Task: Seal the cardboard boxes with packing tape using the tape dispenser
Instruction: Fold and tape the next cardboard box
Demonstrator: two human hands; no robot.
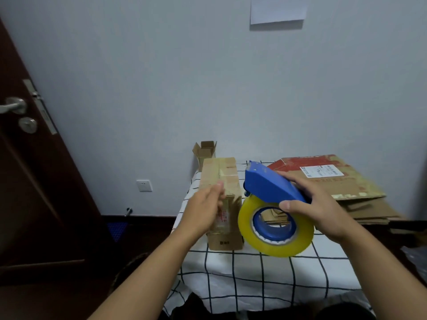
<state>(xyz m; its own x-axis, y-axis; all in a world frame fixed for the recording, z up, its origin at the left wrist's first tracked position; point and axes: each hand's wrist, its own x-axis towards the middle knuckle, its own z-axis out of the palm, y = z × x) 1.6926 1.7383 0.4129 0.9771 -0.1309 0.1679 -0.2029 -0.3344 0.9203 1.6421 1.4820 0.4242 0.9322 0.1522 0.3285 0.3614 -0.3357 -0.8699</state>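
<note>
A long brown cardboard box [231, 181] lies on the checked tablecloth [265, 273], with clear tape along its top and near end. My left hand [205, 209] lies against the box's left side with straight fingers. My right hand [323, 204] grips a blue tape dispenser [268, 183] with a yellow tape roll [275, 245], held just above the table to the right of the box. The dispenser's front end points toward the far part of the box.
A small open cardboard box [206, 152] stands behind the long one by the wall. Flattened cardboard sheets [335, 181] are stacked at the right of the table. A dark wooden door [34, 169] stands open at the left.
</note>
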